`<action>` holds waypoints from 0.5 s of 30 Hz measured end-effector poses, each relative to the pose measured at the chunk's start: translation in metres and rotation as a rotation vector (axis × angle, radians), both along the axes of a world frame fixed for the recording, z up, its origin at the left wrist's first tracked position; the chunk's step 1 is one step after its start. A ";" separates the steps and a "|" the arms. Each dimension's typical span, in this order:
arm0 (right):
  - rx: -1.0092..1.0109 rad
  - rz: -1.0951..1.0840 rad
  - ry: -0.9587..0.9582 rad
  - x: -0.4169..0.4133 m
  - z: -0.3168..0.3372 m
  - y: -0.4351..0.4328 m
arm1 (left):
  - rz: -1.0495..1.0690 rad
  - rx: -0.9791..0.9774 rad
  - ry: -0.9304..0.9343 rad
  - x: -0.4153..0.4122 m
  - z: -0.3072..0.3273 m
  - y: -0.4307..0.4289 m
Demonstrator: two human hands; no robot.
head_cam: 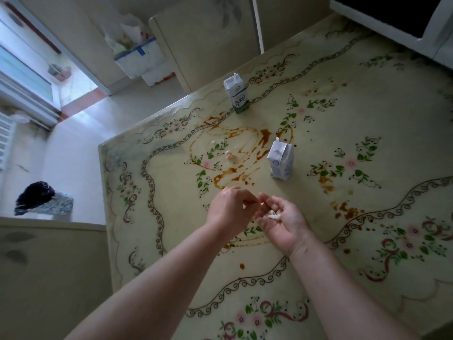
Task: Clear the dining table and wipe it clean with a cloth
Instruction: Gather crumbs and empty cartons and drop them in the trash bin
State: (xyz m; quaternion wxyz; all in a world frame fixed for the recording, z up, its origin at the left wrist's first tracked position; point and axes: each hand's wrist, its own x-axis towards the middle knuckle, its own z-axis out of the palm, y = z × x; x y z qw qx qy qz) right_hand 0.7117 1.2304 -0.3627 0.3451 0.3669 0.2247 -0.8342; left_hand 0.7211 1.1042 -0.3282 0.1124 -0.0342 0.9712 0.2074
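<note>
Stained tabletop [367, 114]: I'm cupping white scraps [273, 215] in right hand [282, 224]; left hand [230, 209] pinching narrow beside it (contents unclear), aiming low over palm.

Left forearm [152, 288], right forearm [340, 290] bare to frame edge — left hand [229, 213], right hand [285, 225] bare too.

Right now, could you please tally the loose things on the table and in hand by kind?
Milk cartons: 2
Pale scraps on the table: 2
White scrap in the right hand: 1
Total: 5
</note>
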 end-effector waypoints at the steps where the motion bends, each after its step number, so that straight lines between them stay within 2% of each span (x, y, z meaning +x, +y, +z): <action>1: 0.003 0.022 -0.003 0.000 0.002 -0.004 | 0.002 0.010 0.013 0.002 0.002 -0.003; 4: 0.001 0.011 -0.021 -0.003 0.006 -0.015 | 0.053 0.065 0.048 0.000 0.001 -0.015; 7: 0.007 -0.039 -0.035 -0.008 0.009 -0.024 | 0.220 0.147 0.104 -0.013 -0.006 -0.033; 10: 0.038 -0.060 -0.034 -0.014 0.011 -0.027 | 0.383 0.185 0.062 -0.034 -0.006 -0.049; 15: 0.058 -0.044 -0.016 -0.024 0.013 -0.030 | 0.435 0.094 0.018 -0.074 -0.012 -0.067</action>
